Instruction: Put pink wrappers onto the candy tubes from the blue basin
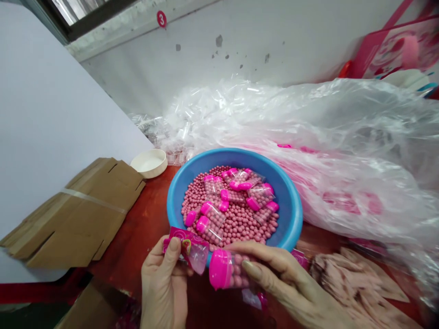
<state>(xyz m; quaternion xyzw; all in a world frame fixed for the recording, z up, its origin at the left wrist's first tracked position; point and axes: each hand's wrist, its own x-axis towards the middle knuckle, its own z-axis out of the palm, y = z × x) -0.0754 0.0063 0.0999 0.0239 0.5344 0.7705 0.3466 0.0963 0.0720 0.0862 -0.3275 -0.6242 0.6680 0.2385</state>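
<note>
My left hand (167, 269) pinches a small printed pink plastic bag (192, 248), its clear part facing right. Between the thumb and fingers of my right hand (279, 274) is a clear bottle with a bright pink cap (221, 269), filled with pink beads. The bottle lies on its side, cap toward the bag, a short gap from it. Just beyond both hands stands a blue basin (295, 208) of small pink beads (240, 224). Several filled, pink-capped bottles (209, 228) lie on the beads.
Flattened cardboard (82, 210) and a white round lid (150, 163) are at the left. Clear plastic bags (343, 119) heap up behind and to the right. A crumpled cloth (356, 283) lies at the right on the red table (151, 210). More pink packaging (254, 298) lies below my right hand.
</note>
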